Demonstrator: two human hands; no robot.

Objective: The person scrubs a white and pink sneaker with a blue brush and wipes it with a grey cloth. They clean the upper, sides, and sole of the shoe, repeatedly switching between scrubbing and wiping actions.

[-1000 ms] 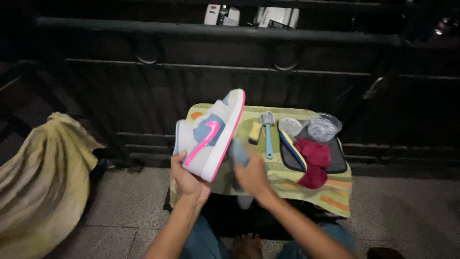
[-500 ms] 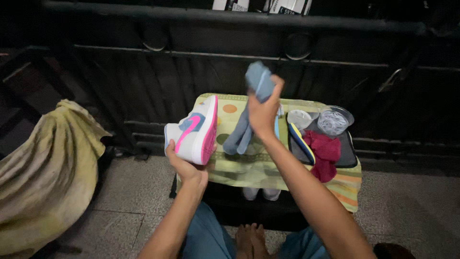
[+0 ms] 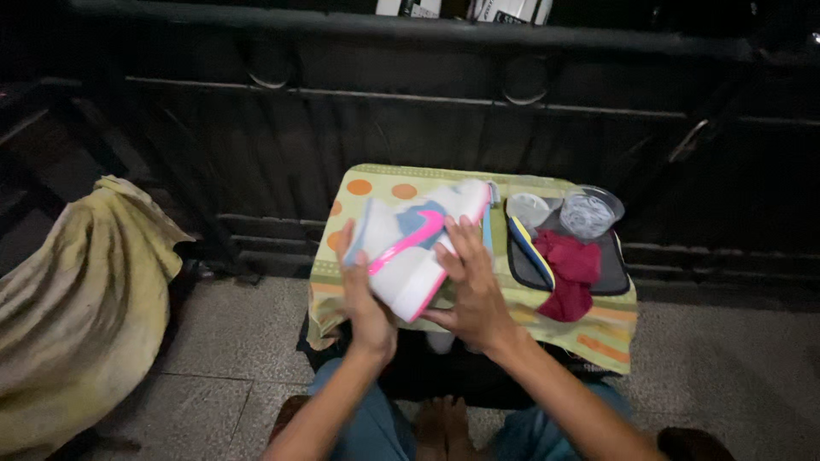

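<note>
White leather sneaker (image 3: 410,256) with pink sole and stripe, blue panels; tilted on its side, held above the cloth-covered table (image 3: 598,329).

Your hands grip a white, pale-blue and pink sneaker (image 3: 418,248) whose smooth upper looks like matt leather. Under it you have a soft green-yellow woven cloth with orange dots (image 3: 367,183). The dark red rag (image 3: 571,273) looks fuzzy on the smooth black plastic tray (image 3: 617,277); the round clear plastic tub (image 3: 589,212) glints.
</note>
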